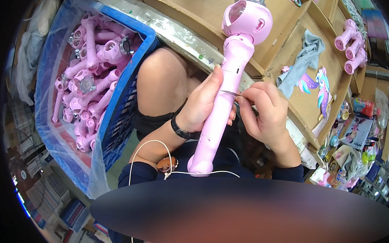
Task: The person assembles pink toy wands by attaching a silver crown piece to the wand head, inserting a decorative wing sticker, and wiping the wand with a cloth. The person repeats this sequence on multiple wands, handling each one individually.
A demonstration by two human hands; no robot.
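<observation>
- A blurred patch is covering the lower frame, hiding the lap; the wand's (223,101) base is resting just above it.
- The left hand (204,100) is wrapping the wand's shaft.
- The right hand (264,109) is pinching a small blade (229,93) against the shaft; its handle is hidden.
- The wand is standing nearly upright, head pointing away toward the cardboard table (199,9).
- A blue crate (130,92) of pink parts is sitting left.

- The blue crate (130,105), heaped with pink toy parts (90,80), walls off the left side just beside the knee (164,79).
- The cardboard worktop's near edge (198,45) runs close above both hands, leaving only a narrow gap.
- The pink wand (225,101) stands upright between the hands.
- On the worktop, a grey cloth (303,61) and unicorn sticker (322,86) lie right; bare cardboard shows farther left.
</observation>
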